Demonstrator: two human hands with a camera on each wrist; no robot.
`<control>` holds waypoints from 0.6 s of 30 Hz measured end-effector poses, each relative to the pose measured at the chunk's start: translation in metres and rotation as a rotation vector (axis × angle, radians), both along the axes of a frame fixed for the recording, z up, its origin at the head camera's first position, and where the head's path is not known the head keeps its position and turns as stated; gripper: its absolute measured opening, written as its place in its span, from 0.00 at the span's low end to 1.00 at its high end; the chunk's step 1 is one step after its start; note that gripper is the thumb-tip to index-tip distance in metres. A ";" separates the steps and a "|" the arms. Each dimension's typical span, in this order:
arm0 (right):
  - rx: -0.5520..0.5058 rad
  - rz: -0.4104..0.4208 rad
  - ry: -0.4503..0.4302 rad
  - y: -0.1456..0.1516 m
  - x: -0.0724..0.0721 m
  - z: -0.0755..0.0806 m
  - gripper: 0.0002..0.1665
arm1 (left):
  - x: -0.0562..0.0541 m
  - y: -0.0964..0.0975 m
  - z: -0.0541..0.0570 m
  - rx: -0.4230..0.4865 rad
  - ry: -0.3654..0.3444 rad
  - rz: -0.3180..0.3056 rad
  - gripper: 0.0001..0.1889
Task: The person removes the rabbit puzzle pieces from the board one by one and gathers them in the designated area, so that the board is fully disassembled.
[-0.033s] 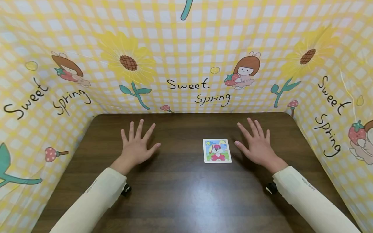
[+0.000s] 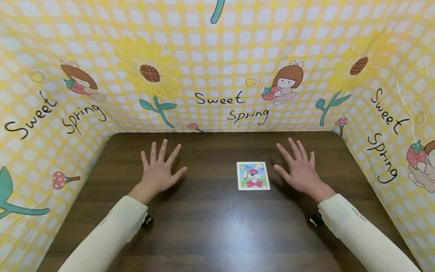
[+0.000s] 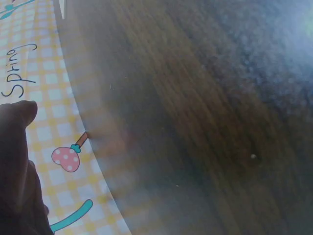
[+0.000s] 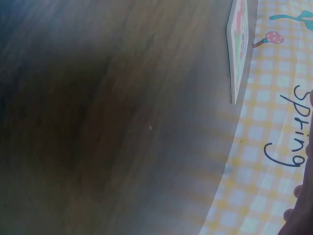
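Note:
A square picture puzzle [image 2: 253, 176] with a white border and a rabbit in a red outfit lies flat on the dark wooden table, right of centre. My right hand [image 2: 300, 170] is just to its right, palm down, fingers spread, holding nothing. Farther off on the left, my left hand [image 2: 158, 173] also has its fingers spread, with nothing in it. The right wrist view catches the puzzle's edge [image 4: 238, 54] at a low angle. Only part of the left hand [image 3: 17, 161] shows at the left border of its wrist view.
A yellow checked cloth [image 2: 217, 56] with sunflowers and "Sweet Spring" lettering stands up behind the table and along both sides. The brown table [image 2: 210, 223] has rounded back corners and a bright reflection near the middle. Dark straps [image 2: 147, 222] show at the cuffs of the light sleeves.

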State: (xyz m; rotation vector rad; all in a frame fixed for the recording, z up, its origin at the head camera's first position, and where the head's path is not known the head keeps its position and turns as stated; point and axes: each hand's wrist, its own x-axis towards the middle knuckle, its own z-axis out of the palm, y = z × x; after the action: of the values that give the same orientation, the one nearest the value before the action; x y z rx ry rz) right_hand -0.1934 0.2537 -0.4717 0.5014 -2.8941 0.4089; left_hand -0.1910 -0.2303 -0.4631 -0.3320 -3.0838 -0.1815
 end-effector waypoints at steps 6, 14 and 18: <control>-0.028 0.004 0.011 0.000 0.001 -0.001 0.43 | 0.000 0.004 0.003 -0.004 -0.010 0.020 0.45; -0.114 0.027 -0.021 -0.007 0.006 -0.005 0.43 | 0.001 0.033 0.011 0.106 0.029 -0.046 0.50; -0.198 0.070 -0.067 -0.015 0.006 -0.003 0.44 | -0.002 0.062 0.024 0.237 0.009 -0.114 0.52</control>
State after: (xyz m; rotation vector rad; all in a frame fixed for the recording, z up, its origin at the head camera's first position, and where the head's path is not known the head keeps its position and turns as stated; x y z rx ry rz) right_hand -0.1879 0.2385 -0.4744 0.5669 -2.8637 0.7272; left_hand -0.1925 -0.1683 -0.4395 -0.4941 -2.9910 -0.5416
